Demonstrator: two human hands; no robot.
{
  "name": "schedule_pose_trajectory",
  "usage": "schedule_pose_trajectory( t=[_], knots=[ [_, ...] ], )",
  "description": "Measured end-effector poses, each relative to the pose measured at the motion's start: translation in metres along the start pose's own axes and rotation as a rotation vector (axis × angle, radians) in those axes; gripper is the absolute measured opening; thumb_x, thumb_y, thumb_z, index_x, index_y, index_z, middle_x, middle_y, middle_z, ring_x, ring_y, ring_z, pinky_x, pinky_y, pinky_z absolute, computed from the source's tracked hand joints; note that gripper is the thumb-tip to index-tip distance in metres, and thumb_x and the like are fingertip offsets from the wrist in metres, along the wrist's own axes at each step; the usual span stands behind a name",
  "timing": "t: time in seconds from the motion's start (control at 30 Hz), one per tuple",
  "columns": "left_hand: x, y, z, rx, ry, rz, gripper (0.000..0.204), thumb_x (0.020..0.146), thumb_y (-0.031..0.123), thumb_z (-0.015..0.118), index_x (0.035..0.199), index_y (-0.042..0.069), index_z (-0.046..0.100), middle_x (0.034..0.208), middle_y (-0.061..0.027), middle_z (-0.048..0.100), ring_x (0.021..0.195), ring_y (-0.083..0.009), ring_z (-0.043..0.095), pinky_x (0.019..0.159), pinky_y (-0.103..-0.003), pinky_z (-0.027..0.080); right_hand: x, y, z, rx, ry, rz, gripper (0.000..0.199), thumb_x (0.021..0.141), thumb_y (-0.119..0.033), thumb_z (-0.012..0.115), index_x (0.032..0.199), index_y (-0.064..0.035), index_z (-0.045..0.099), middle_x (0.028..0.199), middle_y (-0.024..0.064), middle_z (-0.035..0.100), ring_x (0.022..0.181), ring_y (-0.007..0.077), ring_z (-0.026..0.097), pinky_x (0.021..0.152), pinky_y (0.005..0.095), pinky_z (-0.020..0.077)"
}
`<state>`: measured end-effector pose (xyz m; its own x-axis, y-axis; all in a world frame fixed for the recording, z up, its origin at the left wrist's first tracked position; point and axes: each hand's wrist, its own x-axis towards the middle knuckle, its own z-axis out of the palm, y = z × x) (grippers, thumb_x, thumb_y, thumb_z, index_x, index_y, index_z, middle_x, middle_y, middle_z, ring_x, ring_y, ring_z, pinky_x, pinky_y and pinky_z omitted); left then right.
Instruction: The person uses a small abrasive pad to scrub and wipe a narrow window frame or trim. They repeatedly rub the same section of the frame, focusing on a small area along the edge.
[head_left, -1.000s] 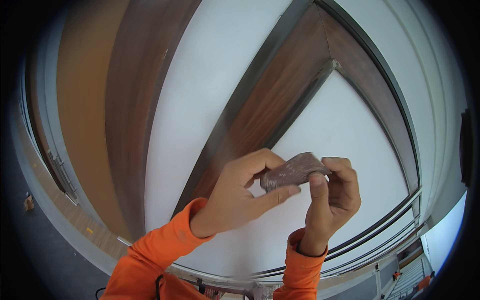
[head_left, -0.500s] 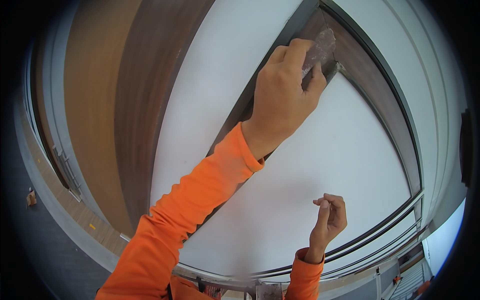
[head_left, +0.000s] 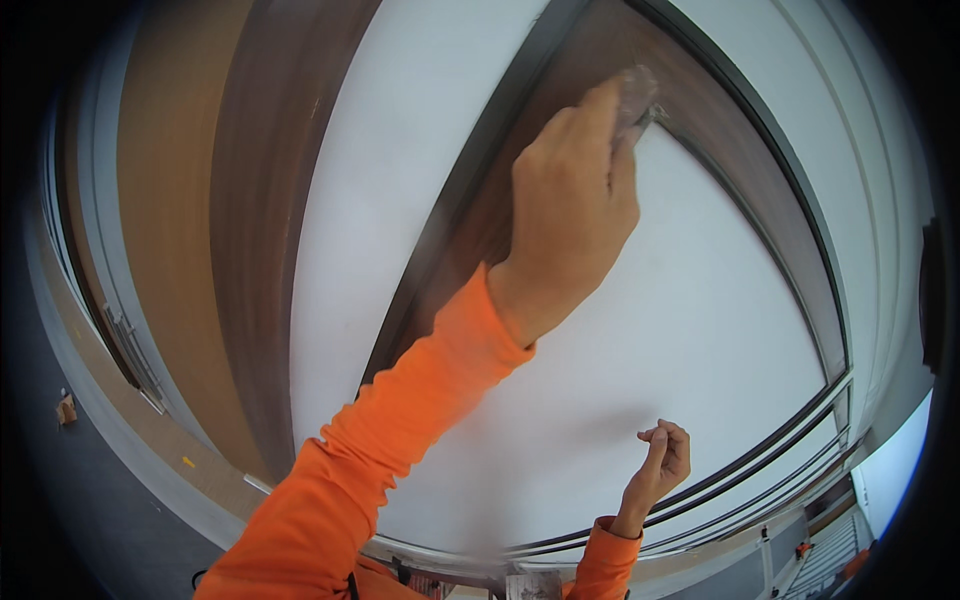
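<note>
My left hand (head_left: 575, 205) is raised at the upper middle, closed on a worn, flat purplish-brown piece (head_left: 637, 92) with pale smears. Motion blurs the piece, and its kind is unclear. It is at the inner corner of a dark brown frame (head_left: 590, 45), where two wood strips meet beside a white panel (head_left: 690, 300). Whether it touches the wood I cannot tell. Lower right, my right hand (head_left: 657, 465) is in front of the white panel, its fingers curled and the thumb against them. Nothing shows in its grip. Both arms wear orange sleeves.
A dark brown board (head_left: 270, 200) and a tan board (head_left: 165, 200) run along the left. Dark rails (head_left: 760, 455) curve along the panel's lower right edge. A small brown scrap (head_left: 66, 409) lies on the grey floor (head_left: 110, 500) at far left.
My left hand with the piece has shifted slightly down, and more of the brown wood shows around it. My right hand has dropped a little, its fingers drawn closer together. The view has shifted slightly.
</note>
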<state>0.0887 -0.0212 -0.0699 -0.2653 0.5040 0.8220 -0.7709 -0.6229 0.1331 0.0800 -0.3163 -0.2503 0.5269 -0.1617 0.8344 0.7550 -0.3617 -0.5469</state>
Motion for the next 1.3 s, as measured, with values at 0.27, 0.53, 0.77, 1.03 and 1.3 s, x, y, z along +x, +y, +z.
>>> schedule_pose_trajectory(
  t=[0.27, 0.53, 0.77, 1.03, 1.3],
  knots=[
    [0.003, -0.002, 0.006, -0.007, 0.037, 0.005, 0.039, 0.093, 0.002, 0.065, 0.13, -0.005, 0.057, 0.106, -0.0181, 0.072, 0.096, -0.0247, 0.072, 0.087, -0.031, 0.054, -0.002, 0.01, 0.015, 0.034, 0.021, 0.024, 0.011, 0.098, -0.003, 0.056, 0.098, 0.0022, 0.065, 0.081, 0.0044, 0.061, 0.075, 0.0115, 0.057, 0.07, 0.0263, 0.0458],
    [-0.012, 0.0, -0.015, 0.083, -0.008, -0.087, 0.036, 0.093, 0.004, 0.067, 0.128, -0.002, 0.061, 0.108, -0.0157, 0.071, 0.099, -0.0229, 0.071, 0.089, -0.032, 0.054, -0.014, 0.032, 0.019, 0.061, 0.066, 0.011, 0.012, 0.099, -0.005, 0.056, 0.098, 0.0015, 0.067, 0.078, 0.0014, 0.058, 0.071, 0.0085, 0.052, 0.066, 0.0233, 0.0424],
    [-0.004, -0.002, 0.0, 0.054, 0.0, -0.058, 0.039, 0.093, 0.005, 0.067, 0.132, -0.002, 0.059, 0.113, -0.0151, 0.065, 0.097, -0.0217, 0.069, 0.086, -0.032, 0.054, -0.019, 0.037, 0.024, 0.015, 0.077, 0.002, 0.012, 0.099, -0.003, 0.055, 0.097, 0.0018, 0.065, 0.079, -0.0001, 0.054, 0.071, 0.0078, 0.048, 0.064, 0.0225, 0.0392],
    [-0.006, -0.006, -0.001, 0.166, 0.052, 0.047, 0.04, 0.093, 0.007, 0.067, 0.132, 0.002, 0.06, 0.113, -0.0135, 0.063, 0.102, -0.0244, 0.064, 0.094, -0.038, 0.049, -0.021, 0.05, 0.021, -0.049, 0.078, -0.041, 0.01, 0.098, -0.002, 0.056, 0.096, 0.0034, 0.064, 0.08, 0.0011, 0.053, 0.072, 0.0086, 0.047, 0.063, 0.0225, 0.0366],
    [-0.008, -0.006, -0.002, 0.246, 0.045, 0.095, 0.04, 0.091, 0.009, 0.069, 0.131, 0.004, 0.062, 0.109, -0.013, 0.065, 0.099, -0.0247, 0.062, 0.093, -0.038, 0.046, -0.022, 0.055, 0.019, -0.071, 0.083, -0.053, 0.011, 0.098, -0.003, 0.056, 0.096, 0.002, 0.065, 0.08, -0.0008, 0.052, 0.07, 0.0073, 0.043, 0.062, 0.0226, 0.0343]
  ],
)
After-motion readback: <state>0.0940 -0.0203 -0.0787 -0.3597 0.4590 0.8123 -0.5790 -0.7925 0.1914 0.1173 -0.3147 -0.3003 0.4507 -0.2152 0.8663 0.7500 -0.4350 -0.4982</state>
